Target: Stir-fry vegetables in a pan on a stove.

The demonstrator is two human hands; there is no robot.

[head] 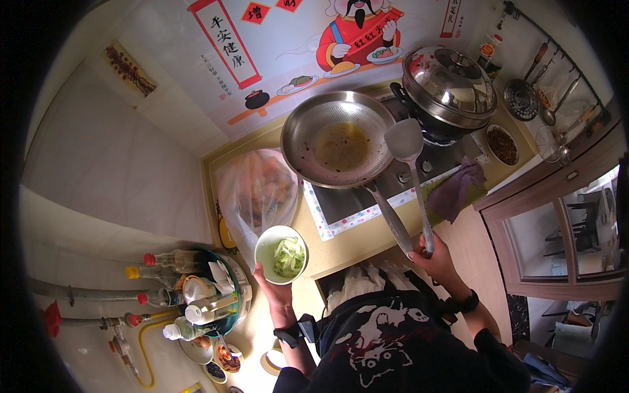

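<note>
My left hand (276, 292) grips a small pale bowl (264, 248) by its side, left of the stove's front corner. Sliced pale-green vegetable (289, 256), perhaps scallion, lies inside the bowl. My right hand (435, 263) is closed around the handle end of a metal wok spatula (405, 140). The spatula's blade is up near the right rim of a stainless-steel frying pan (314, 115). Brown-flecked oil (346, 145) pools in the pan's textured bottom. The pan handle (390, 216) ends right beside my right fingers; I cannot tell whether they also hold it.
A lidded steel pot (449, 93) stands on the right of the gas stove (344, 209). Left of the pan sits a clear plastic bag (260, 189). Bottles crowd a round condiment tray (235, 314). A purple cloth (457, 189) drapes over the counter's front edge.
</note>
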